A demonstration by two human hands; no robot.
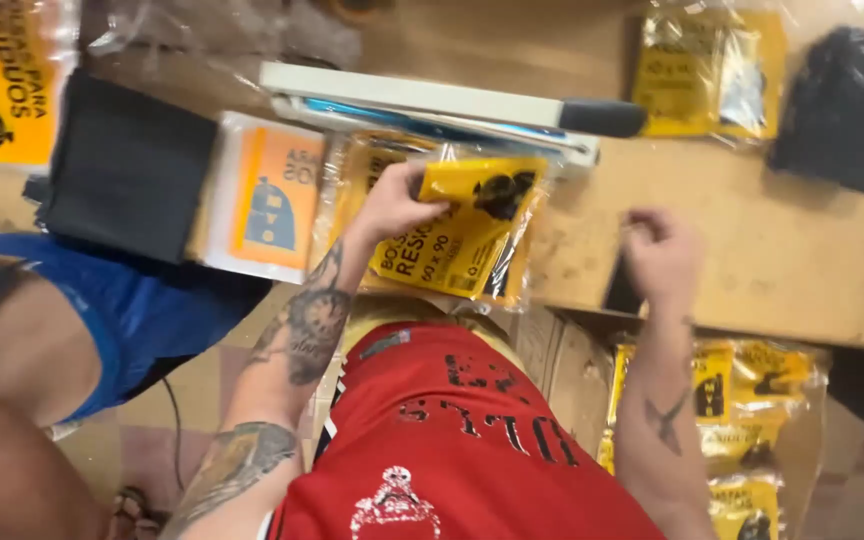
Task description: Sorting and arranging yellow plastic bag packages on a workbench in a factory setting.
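Left hand (389, 205) grips a yellow packet (462, 235) at the table (802, 270) edge, under the sealer (432, 105); right hand (660, 252) hovers closed, empty, just beside.

Black folded bags (845, 105), yellow packets in a cardboard box (562, 370) below.

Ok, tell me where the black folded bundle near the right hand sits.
In the head view the black folded bundle lies at the table's far right, beside a yellow packet and beyond the empty right hand.
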